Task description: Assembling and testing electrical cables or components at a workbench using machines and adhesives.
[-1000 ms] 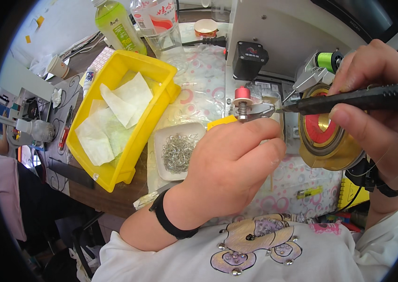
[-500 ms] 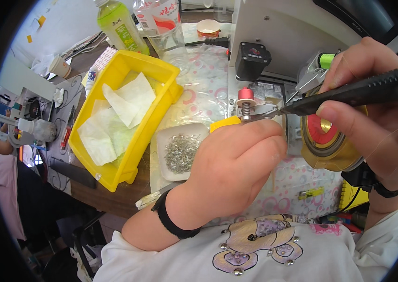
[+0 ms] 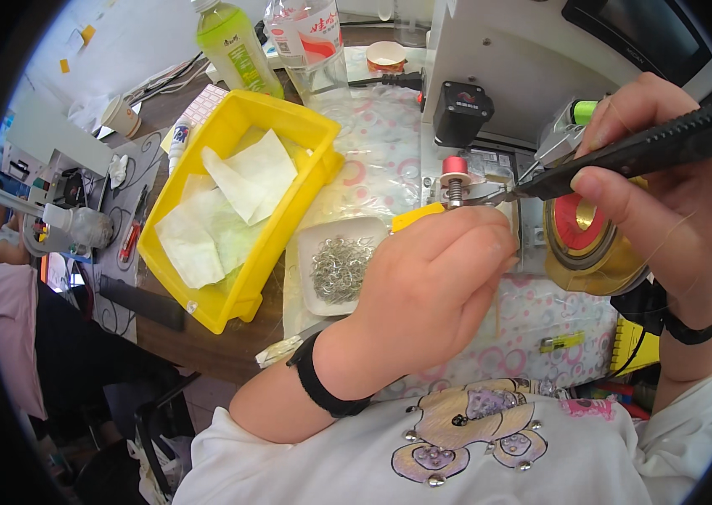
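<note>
My right hand (image 3: 663, 210) grips a long black tool (image 3: 625, 156) with a ribbed edge and a narrow tip, held between thumb and fingers. Its tip points left to the small metal jaws of a bench machine, beside a red knob (image 3: 455, 166) above a spring. My left hand (image 3: 431, 290) is closed, fingers curled together just below that knob. Whatever it may pinch is hidden behind the fingers. Left of this hand, a white dish (image 3: 314, 295) holds many small silvery metal loops. Below the tool sits a round gold and red part (image 3: 583, 227).
A yellow bin (image 3: 242, 303) with white papers stands on the left. Behind it are a green drink bottle (image 3: 238, 50) and a clear bottle (image 3: 309, 50). A black motor (image 3: 463, 114) juts from the machine housing. A yellow-green cutter (image 3: 562, 342) lies near my front.
The whole view has shifted slightly, so the table's things appear farther right. Both hands stay at the machine; the black tool and its tip keep nearly the same place beside the red knob.
</note>
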The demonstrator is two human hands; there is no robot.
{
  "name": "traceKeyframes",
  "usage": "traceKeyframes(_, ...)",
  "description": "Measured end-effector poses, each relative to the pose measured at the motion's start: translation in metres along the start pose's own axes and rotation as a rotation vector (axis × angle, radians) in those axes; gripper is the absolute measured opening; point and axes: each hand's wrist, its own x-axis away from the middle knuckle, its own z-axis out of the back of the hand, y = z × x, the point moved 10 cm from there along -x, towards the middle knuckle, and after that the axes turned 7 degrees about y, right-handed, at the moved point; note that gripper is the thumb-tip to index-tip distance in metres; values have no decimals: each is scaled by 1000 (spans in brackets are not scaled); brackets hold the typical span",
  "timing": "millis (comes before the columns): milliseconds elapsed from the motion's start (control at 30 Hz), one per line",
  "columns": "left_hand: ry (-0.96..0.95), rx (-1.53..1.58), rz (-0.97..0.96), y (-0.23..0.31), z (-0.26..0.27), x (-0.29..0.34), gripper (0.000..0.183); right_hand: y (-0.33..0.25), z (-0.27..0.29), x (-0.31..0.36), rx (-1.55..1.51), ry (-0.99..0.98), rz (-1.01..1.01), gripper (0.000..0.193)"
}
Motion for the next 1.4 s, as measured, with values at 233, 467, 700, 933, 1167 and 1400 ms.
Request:
traceKeyframes(233,16,30,4,0,-1,-1,14,-5,4,11,-130,231,132,21)
traceKeyframes(467,23,30,9,0,-1,-1,14,0,-6,8,-21,91,97,21)
traceKeyframes(700,26,60,19,-1,1,0,13,-3,-3,11,-35,149,124,19)
traceKeyframes(933,73,56,4,-1,3,0,12,-7,-3,9,-122,201,99,19)
traceKeyframes(1167,44,55,39,6,1,2,11,-9,2,8,-47,171,166,19)
traceKeyframes(1400,287,77,67,-11,58,0,9,-13,35,53,-339,250,-40,24)
